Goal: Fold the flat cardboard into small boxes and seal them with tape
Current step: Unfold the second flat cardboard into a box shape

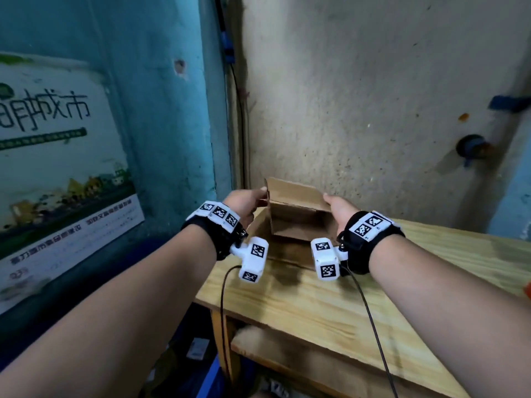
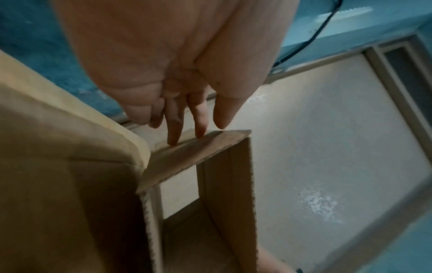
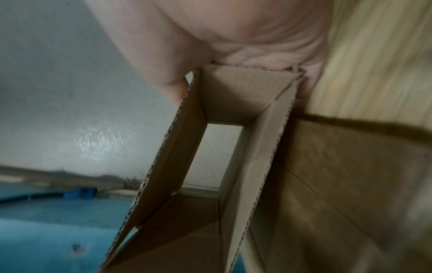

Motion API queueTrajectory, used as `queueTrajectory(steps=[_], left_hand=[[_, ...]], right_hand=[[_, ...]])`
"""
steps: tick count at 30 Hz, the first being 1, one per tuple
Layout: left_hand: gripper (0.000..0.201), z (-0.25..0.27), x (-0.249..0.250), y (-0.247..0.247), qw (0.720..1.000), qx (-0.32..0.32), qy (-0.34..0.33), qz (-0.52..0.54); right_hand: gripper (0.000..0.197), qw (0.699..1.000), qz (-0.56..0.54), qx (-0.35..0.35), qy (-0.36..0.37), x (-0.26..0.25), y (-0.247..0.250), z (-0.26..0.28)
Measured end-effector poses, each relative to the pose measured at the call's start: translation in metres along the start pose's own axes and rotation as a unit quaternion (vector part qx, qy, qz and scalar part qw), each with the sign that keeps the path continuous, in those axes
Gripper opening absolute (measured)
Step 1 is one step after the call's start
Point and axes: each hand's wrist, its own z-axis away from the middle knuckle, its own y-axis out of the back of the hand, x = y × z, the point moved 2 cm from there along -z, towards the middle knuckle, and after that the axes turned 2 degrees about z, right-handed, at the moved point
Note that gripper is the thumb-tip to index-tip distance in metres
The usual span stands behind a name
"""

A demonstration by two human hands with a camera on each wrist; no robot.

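A small brown cardboard box (image 1: pixel 296 216), opened into a hollow sleeve with both ends open, hangs between my hands above the far left corner of the wooden table (image 1: pixel 330 305). My left hand (image 1: pixel 247 201) is at its left end. In the left wrist view its straight fingertips (image 2: pixel 174 142) touch the edge of a flap of the box (image 2: pixel 229 184). My right hand (image 1: pixel 340 209) grips the right end. The right wrist view shows that end of the box (image 3: pixel 233 103) seated in the palm (image 3: pixel 245 46), between thumb and fingers. Flat cardboard (image 1: pixel 287 254) lies on the table under the box.
A grey wall (image 1: pixel 373 96) stands close behind the box and a blue wall with a poster (image 1: pixel 57 168) is on the left. The table's left edge (image 1: pixel 207 285) drops to a lower shelf (image 1: pixel 287 354). Black cables (image 1: pixel 370 317) trail from both wrists.
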Motion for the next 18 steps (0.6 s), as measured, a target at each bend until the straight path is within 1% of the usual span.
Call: queueTrajectory(steps=[1,2,4,5,7,8,9,11,14,16,18], left_hand=[[0.027,0.006,0.007,-0.010,1.000,-0.007,-0.017,0.001],[0.031,0.012,0.015,-0.028,0.999,-0.014,-0.030,-0.002],[0.037,0.020,0.022,-0.048,0.998,-0.016,-0.048,0.022],[0.037,0.020,0.025,-0.062,0.997,-0.021,-0.052,0.049],[0.038,0.018,0.027,-0.092,0.994,-0.031,-0.037,0.100],[0.041,0.016,0.026,-0.111,0.991,-0.041,-0.032,0.127],[0.043,0.015,0.026,-0.130,0.987,-0.056,-0.029,0.151],[0.053,0.013,0.020,-0.169,0.981,-0.087,-0.019,0.171],[0.072,0.010,0.000,-0.220,0.976,-0.119,-0.002,0.184],[0.074,0.004,-0.018,-0.239,0.974,-0.139,0.015,0.177],[0.069,-0.003,-0.044,-0.254,0.965,-0.177,0.041,0.188]], right_hand=[[0.077,1.000,-0.009,0.006,0.005,-0.008,0.009,0.014],[0.074,1.000,-0.007,0.013,0.015,-0.020,0.026,0.030],[0.078,1.000,-0.002,0.004,0.022,-0.033,0.044,0.052],[0.076,1.000,-0.002,0.007,0.020,-0.039,0.056,0.065],[0.061,0.999,-0.022,0.016,0.036,-0.045,0.085,0.080],[0.052,0.998,-0.034,0.031,0.041,-0.043,0.103,0.081],[0.049,0.996,-0.049,0.045,0.053,-0.038,0.119,0.080],[0.057,0.990,-0.082,0.082,0.084,-0.022,0.151,0.072],[0.058,0.979,-0.119,0.124,0.108,0.004,0.200,0.050],[0.046,0.978,-0.118,0.130,0.115,0.016,0.214,0.052],[0.034,0.974,-0.123,0.135,0.131,0.032,0.229,0.041]])
